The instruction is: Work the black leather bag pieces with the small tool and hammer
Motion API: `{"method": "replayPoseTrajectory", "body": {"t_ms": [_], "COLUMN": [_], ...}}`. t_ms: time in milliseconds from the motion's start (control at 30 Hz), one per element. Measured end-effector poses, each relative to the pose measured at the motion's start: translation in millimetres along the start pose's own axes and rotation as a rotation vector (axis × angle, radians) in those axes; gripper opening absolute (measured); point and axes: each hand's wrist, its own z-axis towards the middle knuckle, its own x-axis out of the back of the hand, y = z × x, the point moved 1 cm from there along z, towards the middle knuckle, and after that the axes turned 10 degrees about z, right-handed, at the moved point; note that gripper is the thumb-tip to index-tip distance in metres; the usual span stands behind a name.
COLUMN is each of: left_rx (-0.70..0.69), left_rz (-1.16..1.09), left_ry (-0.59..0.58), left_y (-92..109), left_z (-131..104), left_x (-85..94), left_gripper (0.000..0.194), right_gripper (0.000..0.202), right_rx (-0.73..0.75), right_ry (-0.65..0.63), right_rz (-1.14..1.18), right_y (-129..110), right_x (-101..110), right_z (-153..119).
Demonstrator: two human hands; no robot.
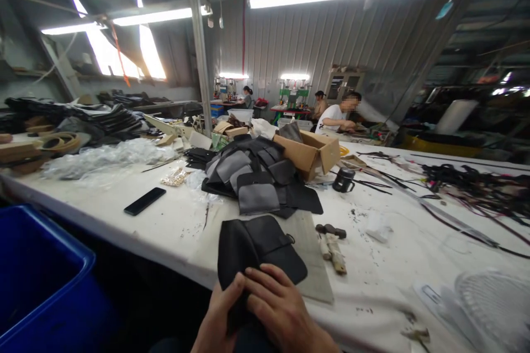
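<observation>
A black leather piece (273, 237), like a folded bag part with a flap and a small ring at its right edge, lies partly over the front of the table. My left hand (221, 309) grips its near left edge, thumb on top and the other fingers hidden beneath. Over its near edge my right hand (279, 300) is curled, fingers together and close to the left thumb. Under the piece is a flat grey board (317, 281). Just beyond it rises a pile of similar black and grey leather pieces (259, 198).
A hammer (331, 230) and wrapped tool handles (336, 256) lie right of the board. A phone (144, 201), cardboard box (308, 157), black mug (343, 180) and dark straps (476, 187) are on the table. A blue bin (78, 265) stands lower left. Co-workers sit farther back.
</observation>
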Motion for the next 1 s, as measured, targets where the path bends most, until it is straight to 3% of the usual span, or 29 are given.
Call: {"method": "replayPoseTrajectory", "body": {"t_ms": [100,167,267,300,367,400,500,667,800,900,1000], "left_rx": [0.075,0.108,0.099,0.093,0.081,0.08,0.094,0.087,0.068,-0.1,-0.3], "left_rz": [-0.058,-0.134,-0.188,-0.186,-0.18,-0.181,-0.196,-0.175,0.02,0.271,0.501], "left_ry": [0.138,0.227,0.268,0.277,0.279,0.269,0.202,0.158,0.113,0.047,0.146], "left_y": [-6,-5,2,4,5,5,1,-3,-4,-6,1], "left_z": [-1,1,2,2,1,0,-1,-4,1,12,16], "left_x": [13.0,19.7,26.6,27.7,27.5,26.3,20.5,12.9,13.0,18.7,24.7], "left_gripper": [0.059,0.054,0.05,0.047,0.041,0.038,0.04,0.055,0.064,0.08,0.11], "right_gripper": [0.021,0.036,0.045,0.048,0.052,0.053,0.047,0.047,0.051,0.039,0.024], "right_rx": [0.048,-0.06,-0.536,-0.706,-0.948,-1.001,-0.982,-0.992,-1.045,-0.993,-0.868], "right_ry": [-0.047,0.118,0.512,0.576,0.528,0.466,0.42,0.586,0.782,0.872,0.896], "right_rz": [0.138,0.205,0.233,0.282,0.498,0.625,0.782,0.828,0.895,0.758,0.577], "right_y": [-12,-12,6,12,21,22,15,8,12,9,3], "right_x": [10,15,16,13,5,1,-6,-2,3,15,35], "right_z": [-1,-9,-29,-36,-45,-47,-44,-34,-28,-24,-22]}}
